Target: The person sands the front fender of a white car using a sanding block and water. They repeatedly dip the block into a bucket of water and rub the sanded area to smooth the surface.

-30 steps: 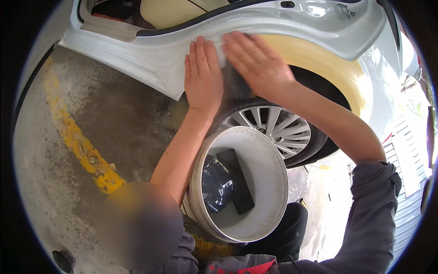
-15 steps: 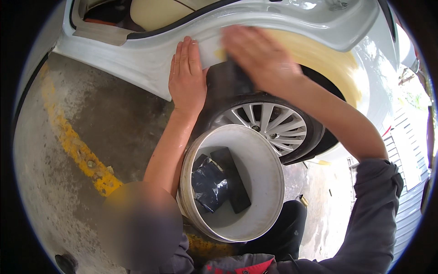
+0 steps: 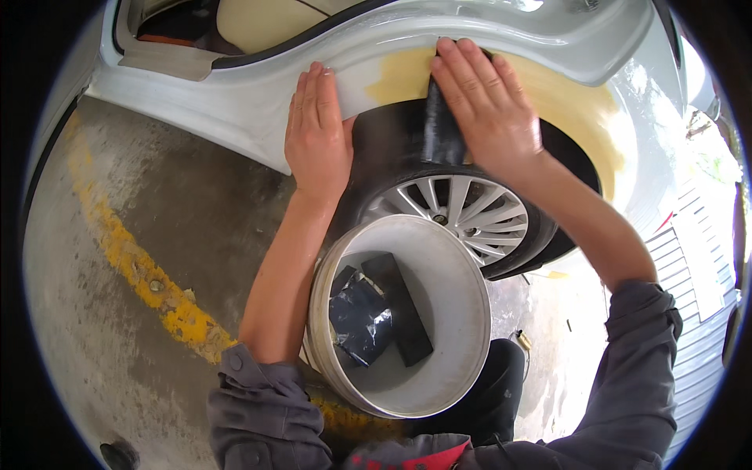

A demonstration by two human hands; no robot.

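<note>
My left hand (image 3: 316,141) rests on the white body panel (image 3: 211,106) with straight fingers side by side. My right hand (image 3: 489,106) lies over a black rectangular pad (image 3: 441,133), pressing it at the edge of the yellowish patch (image 3: 576,98) on the car's wheel arch. A black tyre and silver wheel (image 3: 489,211) are just below. Between my forearms stands a whitish bucket (image 3: 458,337), holding a black block (image 3: 403,321) and crumpled dark sheets (image 3: 356,313) in a shallow pool of water.
The open doorway (image 3: 172,23) with a cream seat is at the top. Stained concrete floor (image 3: 196,204) with a worn yellow line lies to the left. A small brass-coloured object (image 3: 523,341) lies right of the bucket. Bright ribbed metal sheeting (image 3: 709,337) is at the far right.
My right hand has moved rightward along the arch with the black pad, showing more yellow patch. My left hand shifted somewhat left from a second ago, then stayed about still.
</note>
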